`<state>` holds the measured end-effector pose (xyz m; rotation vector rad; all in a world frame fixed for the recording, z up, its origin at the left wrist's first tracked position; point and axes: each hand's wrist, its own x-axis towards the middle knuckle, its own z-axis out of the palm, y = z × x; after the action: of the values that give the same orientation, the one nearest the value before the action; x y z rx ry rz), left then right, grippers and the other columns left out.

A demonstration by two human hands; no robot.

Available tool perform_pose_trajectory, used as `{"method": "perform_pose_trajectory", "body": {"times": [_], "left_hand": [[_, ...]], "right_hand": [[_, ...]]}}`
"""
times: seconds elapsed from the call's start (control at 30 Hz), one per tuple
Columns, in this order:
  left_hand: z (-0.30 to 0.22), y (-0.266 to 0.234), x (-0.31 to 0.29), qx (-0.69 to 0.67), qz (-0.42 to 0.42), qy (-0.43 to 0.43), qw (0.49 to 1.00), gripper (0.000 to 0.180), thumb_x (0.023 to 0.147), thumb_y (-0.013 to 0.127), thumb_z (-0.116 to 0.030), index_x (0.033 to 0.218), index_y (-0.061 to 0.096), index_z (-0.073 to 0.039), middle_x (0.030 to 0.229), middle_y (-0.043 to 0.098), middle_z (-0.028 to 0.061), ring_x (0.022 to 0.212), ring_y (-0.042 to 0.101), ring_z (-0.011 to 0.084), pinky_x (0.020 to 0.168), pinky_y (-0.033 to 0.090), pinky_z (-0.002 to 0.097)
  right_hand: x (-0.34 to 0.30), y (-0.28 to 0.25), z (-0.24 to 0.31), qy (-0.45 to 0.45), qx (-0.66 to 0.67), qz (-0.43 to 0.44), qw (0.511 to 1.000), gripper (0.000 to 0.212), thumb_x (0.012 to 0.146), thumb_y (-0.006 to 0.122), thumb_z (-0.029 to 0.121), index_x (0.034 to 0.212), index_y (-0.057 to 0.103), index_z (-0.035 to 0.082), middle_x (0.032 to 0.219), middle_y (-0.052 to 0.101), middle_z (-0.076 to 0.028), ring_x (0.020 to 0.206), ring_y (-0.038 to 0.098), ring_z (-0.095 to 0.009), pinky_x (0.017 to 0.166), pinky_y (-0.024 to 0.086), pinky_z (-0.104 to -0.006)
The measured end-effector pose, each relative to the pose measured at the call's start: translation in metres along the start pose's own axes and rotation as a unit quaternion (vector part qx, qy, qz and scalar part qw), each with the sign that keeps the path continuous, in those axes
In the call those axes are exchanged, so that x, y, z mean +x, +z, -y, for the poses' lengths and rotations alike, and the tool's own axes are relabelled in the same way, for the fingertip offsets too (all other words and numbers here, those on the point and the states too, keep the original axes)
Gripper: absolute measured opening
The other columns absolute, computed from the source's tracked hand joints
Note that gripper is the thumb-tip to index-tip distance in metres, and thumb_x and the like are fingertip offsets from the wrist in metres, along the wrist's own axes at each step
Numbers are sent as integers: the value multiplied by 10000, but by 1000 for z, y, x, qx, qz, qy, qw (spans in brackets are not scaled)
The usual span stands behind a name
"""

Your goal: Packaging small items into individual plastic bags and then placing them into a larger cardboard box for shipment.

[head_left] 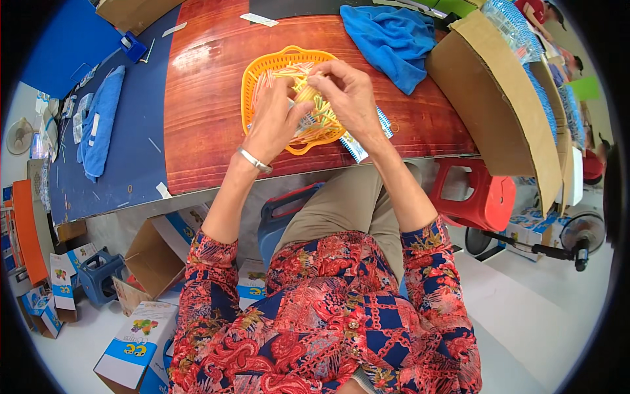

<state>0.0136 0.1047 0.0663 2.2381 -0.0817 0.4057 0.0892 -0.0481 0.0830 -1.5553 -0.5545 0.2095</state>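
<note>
Table: glossy red-brown wood; dark mat along its left
Basket: orange, full of thin loose sticks; directly beneath both hands
Left hand: half-curled around a yellow bundle
Right hand: thumb and forefinger nearly meeting at the bundle's far end; its hold cannot be told
Bundle: between the hands, left nearer; long axis seemingly slanting away rightward, partly hidden
</note>
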Motion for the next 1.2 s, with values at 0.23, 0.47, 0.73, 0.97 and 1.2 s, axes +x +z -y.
{"method": "perform_pose_trajectory", "body": {"times": [0.23, 0.47, 0.73, 0.97, 1.2], "left_hand": [[-1, -13, -29, 241, 19, -51, 969, 369, 784, 769, -185, 1095, 614, -59, 1037, 600, 111, 981, 529, 301, 793, 343, 467], [3, -13, -24, 172, -15, -90, 981, 273, 793, 765, -188, 1014, 679, -52, 919, 669, 97, 885, 609, 259, 727, 418, 415], [7, -2, -14, -143, -83, -142, 976, 199, 878, 703, -150, 969, 677, 25, 668, 624, 102, 598, 589, 131, 528, 434, 307], [9, 6, -16, -176, -21, -149, 973, 208, 955, 640, -174, 979, 686, 27, 637, 559, 51, 607, 504, 72, 540, 426, 279], [7, 10, -17, -189, -54, -111, 974, 209, 962, 630, -167, 1065, 699, 2, 730, 613, 89, 657, 545, 109, 586, 439, 286]], "right_hand": [[-10, -18, -12, -172, -258, -28, 950, 91, 853, 661, 12, 936, 646, -20, 860, 619, -104, 747, 627, -188, 654, 488, -314], [-17, -19, -26, -209, -274, -7, 939, 65, 849, 664, -6, 909, 648, -23, 876, 621, -115, 758, 626, -213, 659, 492, -311], [-15, -24, 5, -117, -132, -145, 974, 70, 891, 659, 18, 952, 675, -13, 893, 639, -77, 801, 623, -150, 678, 504, -276], [-10, -20, 23, -266, -199, -156, 930, 102, 851, 696, -24, 951, 681, -8, 925, 648, -82, 810, 633, -162, 676, 516, -260], [-20, -15, 22, -336, -229, -112, 907, 182, 799, 719, -81, 960, 684, -3, 936, 651, -95, 826, 644, -183, 645, 526, -283]]}}
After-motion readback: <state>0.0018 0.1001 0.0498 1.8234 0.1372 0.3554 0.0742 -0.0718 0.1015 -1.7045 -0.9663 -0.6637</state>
